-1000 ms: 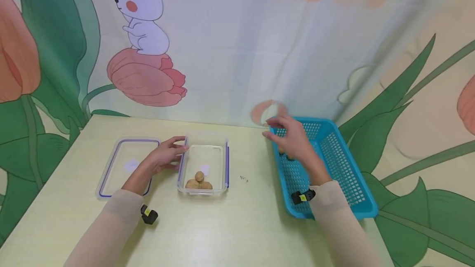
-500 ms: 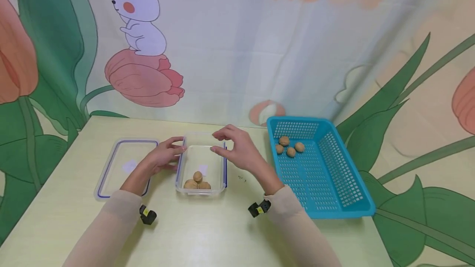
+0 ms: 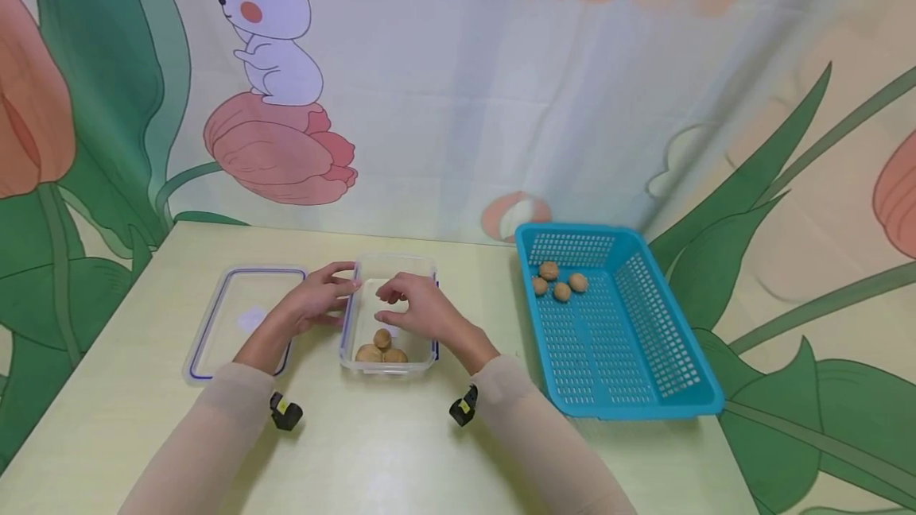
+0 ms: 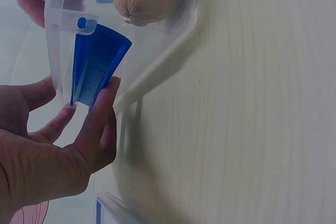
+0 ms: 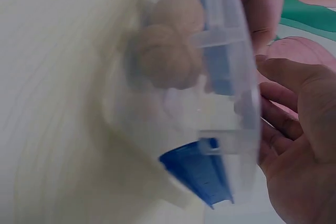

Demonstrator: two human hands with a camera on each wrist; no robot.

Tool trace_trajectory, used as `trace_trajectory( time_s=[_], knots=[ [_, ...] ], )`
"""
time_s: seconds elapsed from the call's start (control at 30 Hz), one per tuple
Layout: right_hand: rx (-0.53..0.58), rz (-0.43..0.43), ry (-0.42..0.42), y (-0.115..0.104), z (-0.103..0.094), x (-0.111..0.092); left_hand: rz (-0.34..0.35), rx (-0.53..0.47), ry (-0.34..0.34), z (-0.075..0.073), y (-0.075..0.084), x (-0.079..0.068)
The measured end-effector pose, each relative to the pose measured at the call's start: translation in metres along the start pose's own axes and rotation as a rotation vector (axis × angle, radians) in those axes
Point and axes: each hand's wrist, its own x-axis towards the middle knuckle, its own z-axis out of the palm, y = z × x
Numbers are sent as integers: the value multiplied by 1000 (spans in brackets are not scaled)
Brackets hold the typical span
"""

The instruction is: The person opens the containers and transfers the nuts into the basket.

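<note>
A clear plastic food container point(image 3: 390, 369) stands on the table with its blue side latches point(image 4: 97, 64) hanging down. Several walnuts point(image 3: 382, 338) lie at its near end. On its left side my left hand point(image 3: 318, 300) grips the wall, fingertips around the latch in the left wrist view. Over the container's opening reaches my right hand point(image 3: 418, 308), thumb and fingers apart with nothing between them, just behind the walnuts. In the right wrist view the right hand point(image 5: 302, 145) shows beyond the rim, walnuts blurred through the wall.
To the left of the container lies its clear lid point(image 3: 246, 288) with a blue seal. A blue perforated basket point(image 3: 633, 332) stands at the right, several walnuts point(image 3: 561, 292) in its far left corner. A printed curtain point(image 3: 429, 141) hangs behind the table's back edge.
My right hand has moved left from above the basket to the container and down into its opening. The left hand stays at the container's side.
</note>
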Motion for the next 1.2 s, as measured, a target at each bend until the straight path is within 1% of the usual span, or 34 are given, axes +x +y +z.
trace_trajectory(
  time_s=[0.17, 0.23, 0.4, 0.7, 0.9, 1.07, 1.2],
  knots=[
    [-12, 17, -70, 9, 9, 2, -7, 1, 5, -1, 0, 0],
    [-47, 11, -88, 10, 10, 3, -11, -3, 8, -1, 0, 0],
    [-127, 13, -116, 8, 8, 2, 1, -8, 4, -1, 0, 1],
    [-176, 45, -201, 9, 10, 2, 3, -8, -4, -2, -1, 1],
    [-270, 38, -248, 7, 13, 4, 14, -9, -3, -1, -2, 1],
    [-293, 36, -266, 5, 15, 5, 12, -9, 7, -1, -3, 3],
    [-302, 42, -248, 4, 16, 6, 9, -10, 8, -2, -4, 3]
  ],
)
